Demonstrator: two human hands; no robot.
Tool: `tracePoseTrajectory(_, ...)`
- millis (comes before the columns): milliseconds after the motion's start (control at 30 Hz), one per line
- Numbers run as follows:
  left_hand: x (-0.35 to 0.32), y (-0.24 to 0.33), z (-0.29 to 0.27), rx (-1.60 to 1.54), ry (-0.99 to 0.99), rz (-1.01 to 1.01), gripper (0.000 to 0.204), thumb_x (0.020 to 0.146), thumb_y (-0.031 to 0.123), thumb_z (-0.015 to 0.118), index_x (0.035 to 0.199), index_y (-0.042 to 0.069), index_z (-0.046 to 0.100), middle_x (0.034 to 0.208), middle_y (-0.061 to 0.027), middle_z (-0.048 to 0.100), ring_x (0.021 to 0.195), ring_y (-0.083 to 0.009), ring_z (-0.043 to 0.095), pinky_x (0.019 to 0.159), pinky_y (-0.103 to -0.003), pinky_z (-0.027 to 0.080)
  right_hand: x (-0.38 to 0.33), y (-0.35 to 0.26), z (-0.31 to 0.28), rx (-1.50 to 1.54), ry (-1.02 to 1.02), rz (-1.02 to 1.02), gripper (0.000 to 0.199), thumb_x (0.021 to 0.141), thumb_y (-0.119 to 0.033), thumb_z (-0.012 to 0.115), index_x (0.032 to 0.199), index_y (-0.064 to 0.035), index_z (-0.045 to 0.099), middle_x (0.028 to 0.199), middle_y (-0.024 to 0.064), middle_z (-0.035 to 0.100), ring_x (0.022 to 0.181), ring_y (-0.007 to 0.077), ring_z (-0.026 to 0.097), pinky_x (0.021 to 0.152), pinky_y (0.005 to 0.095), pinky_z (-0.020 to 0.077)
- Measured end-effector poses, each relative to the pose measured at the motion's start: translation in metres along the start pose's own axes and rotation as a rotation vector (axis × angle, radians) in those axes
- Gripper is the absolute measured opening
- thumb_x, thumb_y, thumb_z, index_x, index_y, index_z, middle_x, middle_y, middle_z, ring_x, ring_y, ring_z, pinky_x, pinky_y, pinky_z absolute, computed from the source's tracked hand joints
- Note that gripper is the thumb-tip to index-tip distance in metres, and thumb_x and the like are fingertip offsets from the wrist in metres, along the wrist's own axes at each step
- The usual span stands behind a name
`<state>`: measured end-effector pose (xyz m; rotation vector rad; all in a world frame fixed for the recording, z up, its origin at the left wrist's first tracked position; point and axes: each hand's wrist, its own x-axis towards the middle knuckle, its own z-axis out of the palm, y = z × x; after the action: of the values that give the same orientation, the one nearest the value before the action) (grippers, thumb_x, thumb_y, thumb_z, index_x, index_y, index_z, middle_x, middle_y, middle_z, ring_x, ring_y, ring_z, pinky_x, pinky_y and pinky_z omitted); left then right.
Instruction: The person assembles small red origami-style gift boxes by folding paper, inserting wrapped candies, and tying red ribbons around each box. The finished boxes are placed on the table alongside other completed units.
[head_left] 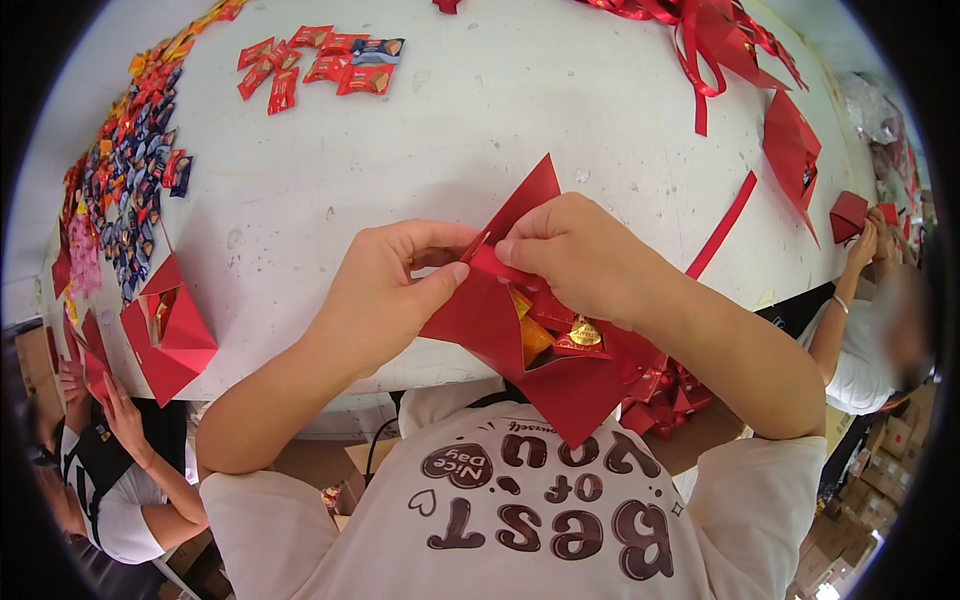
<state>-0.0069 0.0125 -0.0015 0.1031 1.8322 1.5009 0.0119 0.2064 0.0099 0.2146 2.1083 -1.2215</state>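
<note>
Red paper box (pixel 560 385), open, sweets (pixel 560 335) inside, above white bench (pixel 450 130) edge: left hand (pixel 385 300) and right hand (pixel 580 255) grips pinched on its flaps.

Bright even light, soft shadows, sharp centre, fisheye-bent edges, black corners

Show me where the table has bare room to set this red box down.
The table is bare in the middle, between the snack packets and the red box in both hands. The left edge is crowded with candy, the right with ribbon.
</note>
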Motion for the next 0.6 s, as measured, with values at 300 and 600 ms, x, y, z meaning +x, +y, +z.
tracePoseTrajectory(300,0.001,0.001,-0.001,-0.001,-0.03,0.001,0.036,0.085,-0.006,0.055,0.12,-0.006,0.058,0.107,-0.0098,0.063,0.097,-0.0123,0.057,0.084,-0.026,0.047,0.01,0.018,0.002,-0.122,0.055,-0.357,0.022,0.091,-0.013,0.055,0.085,0.0053,0.066,0.071,0.0038,0.06,0.06,0.0071,0.048,0.055,0.0233,0.0406)
tracePoseTrajectory(600,0.001,0.003,-0.001,0.029,-0.067,0.014,0.035,0.086,-0.004,0.055,0.121,-0.007,0.057,0.108,-0.0096,0.063,0.097,-0.0125,0.057,0.086,-0.027,0.047,0.013,0.018,0.005,-0.045,0.002,-0.296,0.021,0.088,-0.011,0.054,0.081,0.005,0.065,0.071,0.0091,0.062,0.063,0.0146,0.054,0.059,0.0272,0.0437)
